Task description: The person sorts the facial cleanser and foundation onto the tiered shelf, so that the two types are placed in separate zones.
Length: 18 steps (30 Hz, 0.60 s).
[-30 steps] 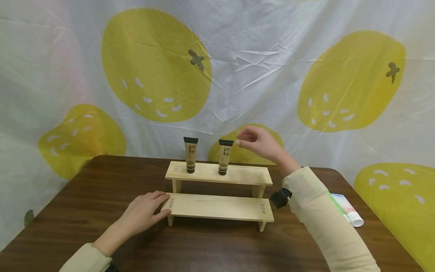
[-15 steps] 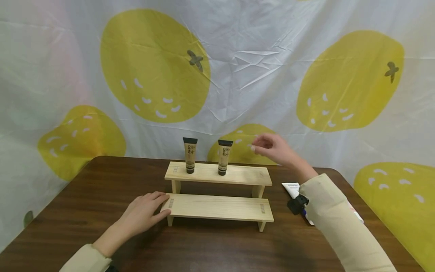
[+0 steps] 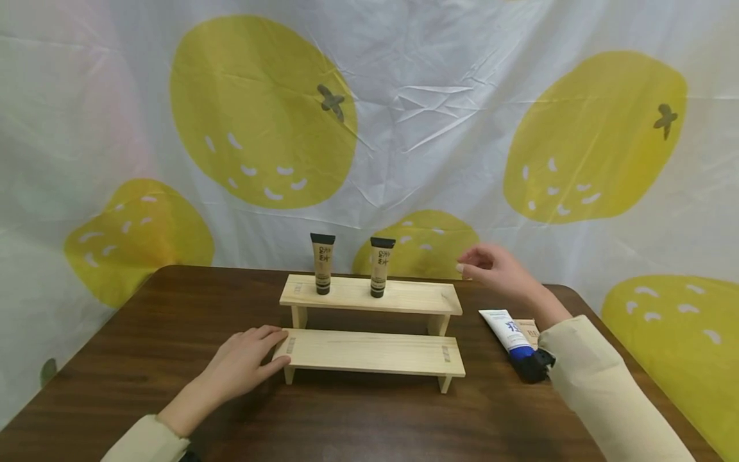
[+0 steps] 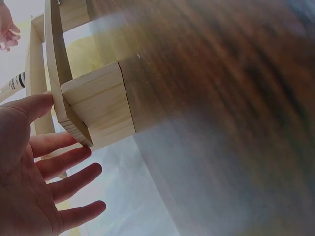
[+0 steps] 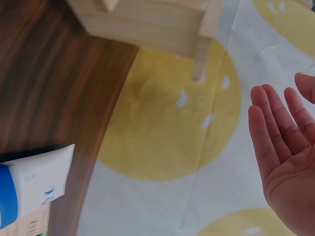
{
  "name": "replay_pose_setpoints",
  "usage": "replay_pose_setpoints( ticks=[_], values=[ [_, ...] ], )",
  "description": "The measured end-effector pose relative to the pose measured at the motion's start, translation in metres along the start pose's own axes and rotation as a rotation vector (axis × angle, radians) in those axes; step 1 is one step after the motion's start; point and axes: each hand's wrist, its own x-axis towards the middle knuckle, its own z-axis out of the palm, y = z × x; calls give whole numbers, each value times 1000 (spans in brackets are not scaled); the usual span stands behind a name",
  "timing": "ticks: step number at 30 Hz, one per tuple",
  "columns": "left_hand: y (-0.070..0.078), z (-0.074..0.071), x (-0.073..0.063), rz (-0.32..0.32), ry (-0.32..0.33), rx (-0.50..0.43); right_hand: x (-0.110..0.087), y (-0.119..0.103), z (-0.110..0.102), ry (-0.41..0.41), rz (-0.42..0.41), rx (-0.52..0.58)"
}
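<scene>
The wooden stand (image 3: 369, 350) sits mid-table in two tiers; whether these are joined is hard to make out. At the near side, both sleeves (image 3: 612, 378) run out of the head view. The left hand (image 3: 245, 360), unclenched, rests its thumb and index on the lower tier's left end; in the left wrist view the board hides those fingertips. To the right lies a white-and-blue tube (image 3: 508, 330), its lower end behind a black wrist device (image 3: 534, 366), a beige item (image 3: 528, 330) partly hidden beneath it, lettering too small to read. Two beige tubes (image 3: 323, 263) stand upright on the upper tier. Near that level, the right hand (image 3: 502, 273) hangs in the air, relaxed and holding nothing. The lemon-print cloth (image 3: 404, 160) beyond is cropped at the edges.
</scene>
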Motion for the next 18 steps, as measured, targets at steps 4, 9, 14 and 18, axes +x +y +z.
replay_pose_setpoints(
  ticks=[4,9,14,18],
  values=[
    [0,1,0,-1,3,0,-9,14,-2,6,28,-23],
    [0,0,0,2,1,0,-21,29,-6,9,82,-2],
    [0,0,0,-2,-2,-2,-31,42,-10,32,138,16],
    [0,0,0,-3,2,0,-39,50,-13,46,172,36]
  ],
)
